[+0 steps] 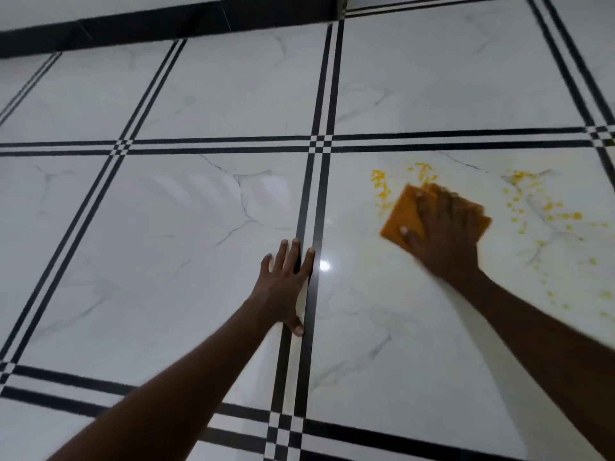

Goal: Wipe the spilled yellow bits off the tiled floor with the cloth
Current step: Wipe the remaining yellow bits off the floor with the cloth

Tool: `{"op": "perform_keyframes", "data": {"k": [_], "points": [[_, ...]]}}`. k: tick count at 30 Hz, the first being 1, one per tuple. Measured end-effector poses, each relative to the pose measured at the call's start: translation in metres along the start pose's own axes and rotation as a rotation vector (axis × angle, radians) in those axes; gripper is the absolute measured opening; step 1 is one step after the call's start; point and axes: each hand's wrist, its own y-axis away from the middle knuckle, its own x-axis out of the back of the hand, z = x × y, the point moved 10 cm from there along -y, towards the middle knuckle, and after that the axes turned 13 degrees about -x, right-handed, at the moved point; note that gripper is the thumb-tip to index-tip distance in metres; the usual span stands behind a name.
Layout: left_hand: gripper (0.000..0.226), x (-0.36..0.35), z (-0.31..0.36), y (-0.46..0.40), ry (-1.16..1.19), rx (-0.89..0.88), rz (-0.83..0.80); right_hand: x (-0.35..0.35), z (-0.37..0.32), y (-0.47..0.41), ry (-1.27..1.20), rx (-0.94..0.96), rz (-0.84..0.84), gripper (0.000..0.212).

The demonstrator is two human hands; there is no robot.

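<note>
You are pressing the cloth (pixel 404 216) flat under your spread right hand (pixel 444 234), yellow bits (pixel 545 207) flanking it; your left hand (pixel 286 281), splayed and empty, is bracing you on the floor (pixel 173 227).

- Floor (pixel 186 247): large glossy white tiles with faint grey marble veining.
- Tile borders (pixel 319 94): each joint is flanked by paired black stripes with a white strip between; at the crossings (pixel 318 145) the stripes form a small black-and-white check.
- Skirting (pixel 166 28): a dark band runs along the far edge of the floor at the top of the view, with a pale wall surface above it.
- Light: a single bright reflection (pixel 324 266) shows on the tile near the centre; broader soft sheen lies on the tile to its left.
</note>
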Motion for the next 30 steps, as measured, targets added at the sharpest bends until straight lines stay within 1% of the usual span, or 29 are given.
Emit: {"op": "perform_keyframes", "data": {"k": [1,3,4,6,7,8,9,10,11,12,14,15,16,18,20,21,22,23,24,25,27,28,29,30], "points": [[0.161,-0.001,0.001,0.0,0.022,-0.002,-0.006,0.004,0.01,0.01,-0.031,-0.088,0.011,0.079],[0.161,0.0,0.0,0.0,0.053,0.002,0.008,0.013,0.004,0.071,-0.091,-0.241,0.042,0.081],[0.161,0.002,0.0,0.001,0.058,0.004,0.017,0.013,-0.017,0.112,-0.094,-0.231,0.016,0.083],[0.159,0.002,0.002,0.001,0.071,0.006,0.013,0.001,-0.068,0.177,-0.128,-0.028,-0.088,0.085],[0.158,0.001,0.001,0.001,0.078,0.011,0.015,-0.004,-0.089,0.183,-0.146,0.092,-0.113,0.085],[0.158,0.001,0.0,0.001,0.085,0.017,0.018,-0.007,-0.104,0.166,-0.163,0.192,-0.148,0.086],[0.159,0.001,-0.001,0.001,0.091,0.02,0.021,-0.009,-0.116,0.133,-0.139,0.289,-0.144,0.086],[0.159,0.0,-0.002,0.001,0.096,0.02,0.025,-0.012,-0.126,0.091,-0.095,0.38,-0.141,0.085],[0.159,-0.001,-0.004,0.001,0.097,0.019,0.029,-0.014,-0.13,0.04,-0.042,0.423,-0.124,0.084],[0.159,-0.002,-0.004,-0.001,0.101,0.019,0.031,-0.014,-0.123,-0.014,-0.007,0.397,-0.108,0.084],[0.159,-0.002,-0.004,0.0,0.099,0.025,0.025,-0.009,-0.089,-0.101,-0.002,0.224,-0.039,0.083],[0.159,-0.002,-0.004,0.0,0.098,0.029,0.018,-0.007,-0.069,-0.121,0.003,0.154,-0.02,0.082],[0.16,-0.002,-0.004,0.0,0.095,0.036,0.013,-0.005,-0.053,-0.123,-0.007,0.105,-0.014,0.082],[0.162,-0.001,-0.002,-0.001,0.107,0.046,0.009,0.005,-0.025,-0.089,-0.042,-0.011,0.021,0.08],[0.162,0.002,-0.001,0.001,0.112,0.046,-0.008,0.017,-0.016,-0.008,-0.078,-0.16,0.039,0.079],[0.162,0.005,0.0,0.002,0.104,0.049,-0.007,0.015,-0.03,0.043,-0.088,-0.169,0.004,0.081],[0.162,0.004,-0.001,0.002,0.103,0.052,-0.009,0.012,-0.052,0.089,-0.115,-0.11,-0.01,0.083],[0.161,0.003,0.002,0.001,0.113,0.052,-0.016,0.007,-0.075,0.123,-0.144,-0.005,-0.053,0.084],[0.161,0.003,0.001,0.001,0.124,0.05,-0.017,0.006,-0.101,0.134,-0.178,0.113,-0.084,0.086],[0.161,0.002,0.002,-0.001,0.126,0.044,-0.014,0.001,-0.117,0.122,-0.187,0.22,-0.137,0.086],[0.161,0.0,0.0,-0.002,0.124,0.04,-0.003,-0.008,-0.137,0.045,-0.123,0.406,-0.136,0.084],[0.161,-0.004,-0.001,-0.003,0.123,0.041,0.0,-0.012,-0.133,-0.006,-0.087,0.413,-0.098,0.083],[0.161,-0.004,-0.003,-0.003,0.114,0.038,0.001,-0.013,-0.119,-0.058,-0.052,0.346,-0.062,0.082],[0.161,-0.007,-0.002,-0.005,0.114,0.034,0.0,-0.013,-0.09,-0.101,-0.022,0.226,0.002,0.08]]}}
